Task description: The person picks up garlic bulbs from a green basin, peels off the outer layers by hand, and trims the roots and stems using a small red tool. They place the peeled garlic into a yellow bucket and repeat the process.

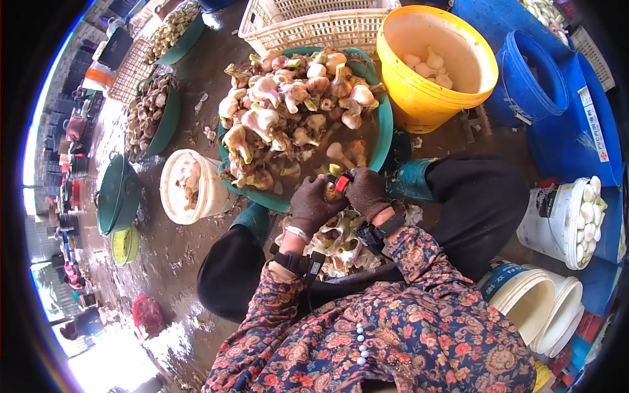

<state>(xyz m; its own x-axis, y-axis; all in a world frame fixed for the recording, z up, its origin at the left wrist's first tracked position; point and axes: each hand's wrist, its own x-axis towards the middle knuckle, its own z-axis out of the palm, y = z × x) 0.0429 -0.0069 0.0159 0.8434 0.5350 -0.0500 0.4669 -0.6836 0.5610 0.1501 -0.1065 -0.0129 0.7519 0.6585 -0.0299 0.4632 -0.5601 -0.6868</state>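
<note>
My left hand (315, 204), in a dark brown glove, is closed around a garlic bulb (333, 193) with a short greenish stem. Right beside it, my gloved right hand (366, 192) grips a small red tool (343, 183) pressed against the bulb; its blade, if it has one, is hidden. Just beyond both hands stands a wide green tub (386, 134) of water, heaped with unpeeled garlic bulbs (288, 98). Below the hands, between my legs, lies a pile of pale garlic peelings (341, 242).
A yellow bucket (445, 108) with peeled bulbs stands beyond the tub, right. Left are a white bucket (209, 190) with peelings and a green basin (118, 196). On my right, a white bucket (550, 219) brims with peeled garlic. A cream plastic crate (314, 29) sits behind the tub.
</note>
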